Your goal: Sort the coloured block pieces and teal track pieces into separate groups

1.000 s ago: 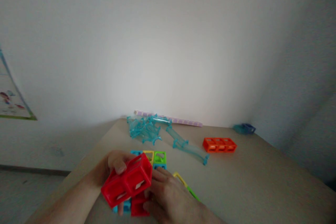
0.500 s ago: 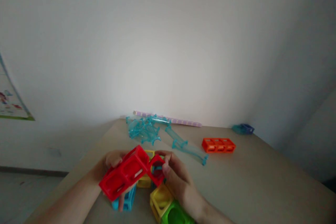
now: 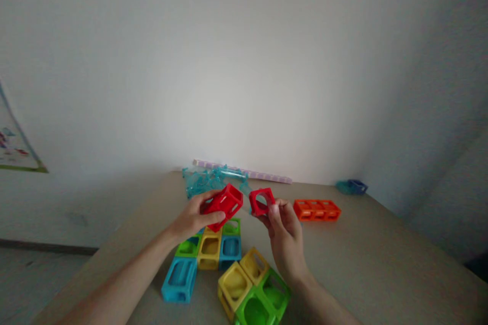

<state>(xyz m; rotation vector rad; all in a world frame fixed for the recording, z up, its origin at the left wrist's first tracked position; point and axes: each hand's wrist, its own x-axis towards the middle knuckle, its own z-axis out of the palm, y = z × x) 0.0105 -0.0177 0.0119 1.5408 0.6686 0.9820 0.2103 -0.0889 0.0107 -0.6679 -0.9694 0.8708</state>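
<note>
My left hand (image 3: 198, 216) grips a longer red block (image 3: 225, 205) with open window-like sides, held tilted above the table. In my right hand (image 3: 285, 233) is a small red cube block (image 3: 261, 201) with a round hole, pinched between thumb and fingers. A narrow gap separates the two red pieces. Below them lies a group of joined yellow, green and blue blocks (image 3: 209, 246), with a blue block (image 3: 179, 279) at its near left. Nearer me, under my right wrist, sits a cluster of yellow and green blocks (image 3: 254, 287).
An orange three-cell block (image 3: 317, 210) lies to the right on the table (image 3: 366, 264). Translucent teal pieces (image 3: 202, 181) are heaped at the back, before a purple-striped strip (image 3: 267, 177) along the wall. A dark blue piece (image 3: 357, 187) stands in the far right corner.
Both hands have moved up and away from me. The small red cube, against the longer red block before, is now apart from it in my right hand. More of the blocks below shows.
</note>
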